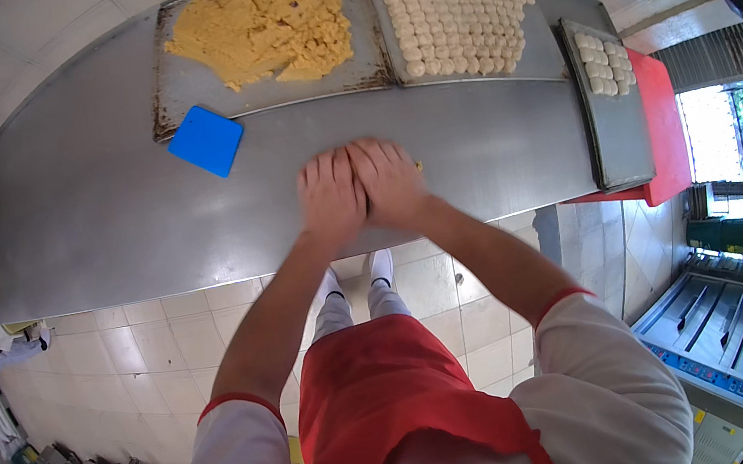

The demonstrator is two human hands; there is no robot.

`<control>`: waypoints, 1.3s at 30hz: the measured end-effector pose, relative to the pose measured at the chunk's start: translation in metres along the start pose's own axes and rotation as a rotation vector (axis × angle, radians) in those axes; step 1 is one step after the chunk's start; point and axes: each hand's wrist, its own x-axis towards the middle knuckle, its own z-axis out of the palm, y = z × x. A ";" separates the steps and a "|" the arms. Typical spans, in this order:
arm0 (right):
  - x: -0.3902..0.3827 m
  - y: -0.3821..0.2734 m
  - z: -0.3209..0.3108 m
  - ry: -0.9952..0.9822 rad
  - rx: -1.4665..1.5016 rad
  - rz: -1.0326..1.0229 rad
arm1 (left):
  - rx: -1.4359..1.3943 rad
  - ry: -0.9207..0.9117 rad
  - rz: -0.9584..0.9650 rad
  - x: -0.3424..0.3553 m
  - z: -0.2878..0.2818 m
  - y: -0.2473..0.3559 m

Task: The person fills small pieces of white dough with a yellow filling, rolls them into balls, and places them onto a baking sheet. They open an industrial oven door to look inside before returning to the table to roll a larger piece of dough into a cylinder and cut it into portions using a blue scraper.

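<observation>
My left hand [332, 194] and my right hand [389, 182] are side by side, touching, over the steel table near its front edge. Both are palm down, with the fingers close together and bent downward. Whatever lies beneath them is hidden. A small yellow bit [419, 166] shows just beside my right hand. Forward and to the left lies a blue flat scraper [207, 141]. Behind it, a large mound of crumbly yellow dough or filling [263, 24] rests on a worn metal tray [365, 78].
The steel table [94, 219] spans the view. A second tray [550, 67] carries rows of small pale dough balls [449, 17]. At the right, another tray [620, 141] with several dough pieces [604, 63] sits on a red container [665, 124]. Metal equipment [716, 322] stands lower right.
</observation>
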 end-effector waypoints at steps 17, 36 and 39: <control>-0.040 0.057 -0.055 -0.153 -0.065 0.007 | 0.177 -0.038 -0.057 0.010 0.006 0.077; -0.009 0.101 -0.054 -0.253 -0.041 -0.103 | 0.174 -0.145 0.090 0.053 0.010 0.045; -0.082 0.080 -0.052 -0.344 -0.090 0.028 | 0.229 -0.404 -0.070 0.002 0.017 0.102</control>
